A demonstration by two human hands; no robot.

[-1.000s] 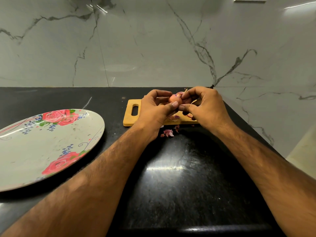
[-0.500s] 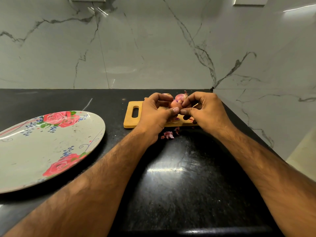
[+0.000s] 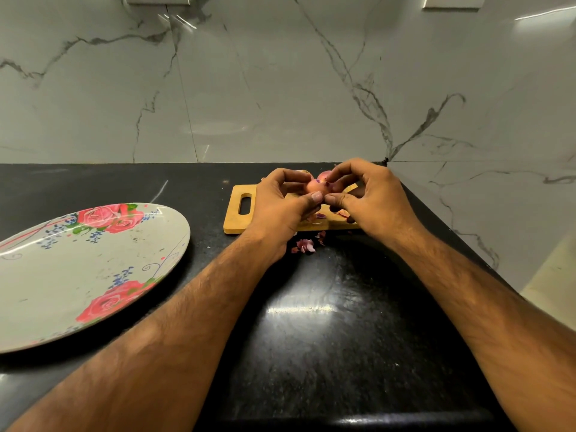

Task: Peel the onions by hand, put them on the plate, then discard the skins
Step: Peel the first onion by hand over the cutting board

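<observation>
Dim, warm light; overhead glare streaks the near black tabletop (image 3: 299, 308) and marble wall (image 3: 542, 14); wide-angle bending at edges.

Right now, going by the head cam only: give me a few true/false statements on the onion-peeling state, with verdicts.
1. The left hand and the right hand both hold the onion over the cutting board. True.
2. The plate lies on the counter, left of the board. True.
3. A peeled onion already lies on the plate. False: the plate holds no onion.
4. Every loose bit of skin lies on the board. False: some skin scraps lie on the counter just in front of it.
</observation>
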